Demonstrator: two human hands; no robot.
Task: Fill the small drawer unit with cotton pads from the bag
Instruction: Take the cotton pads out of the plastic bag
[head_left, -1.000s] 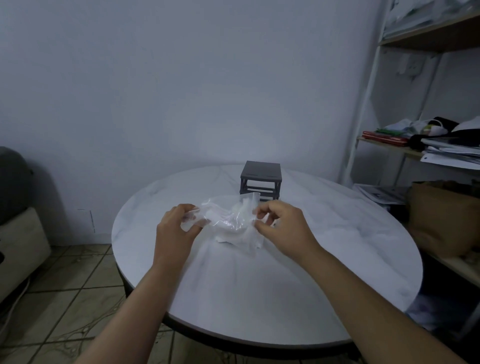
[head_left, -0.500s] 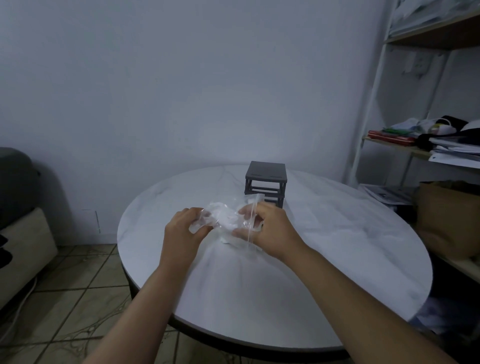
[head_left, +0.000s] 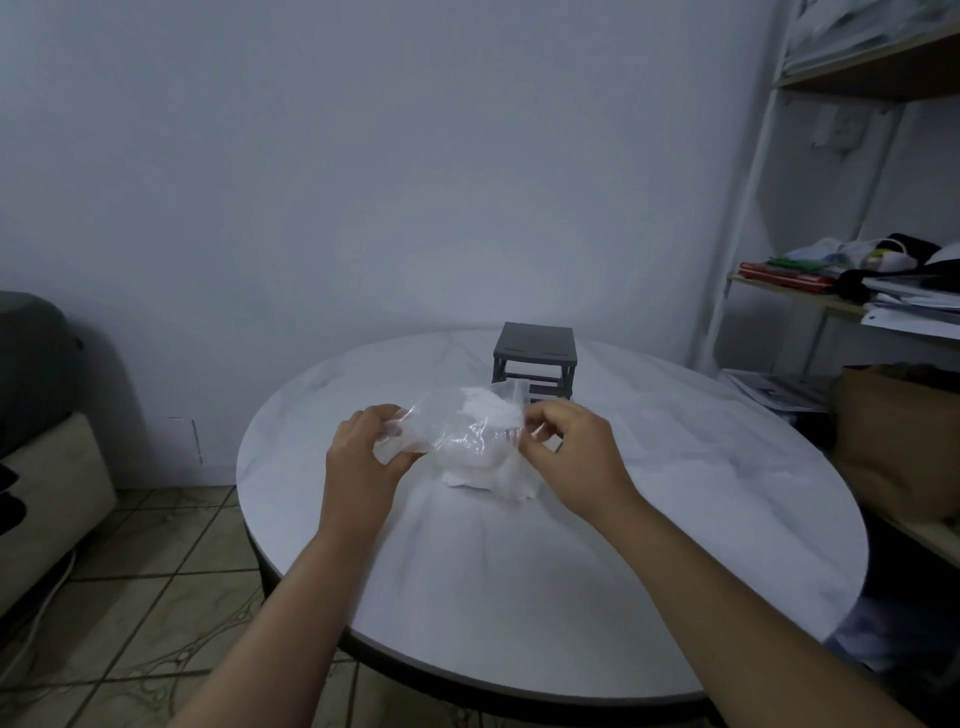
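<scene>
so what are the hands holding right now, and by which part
The clear plastic bag: left hand pinches its left edge, right hand pinches its right edge.

Both hands (head_left: 363, 457) (head_left: 571, 457) pinch bag (head_left: 462, 431); drawer unit (head_left: 535, 358) behind.

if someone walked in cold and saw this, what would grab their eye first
Most likely the clear plastic bag of white cotton pads, held up over the middle of the round white table, with the left hand and right hand each pinching a side. Next, the small dark drawer unit standing just behind it, toward the table's far edge.
</scene>
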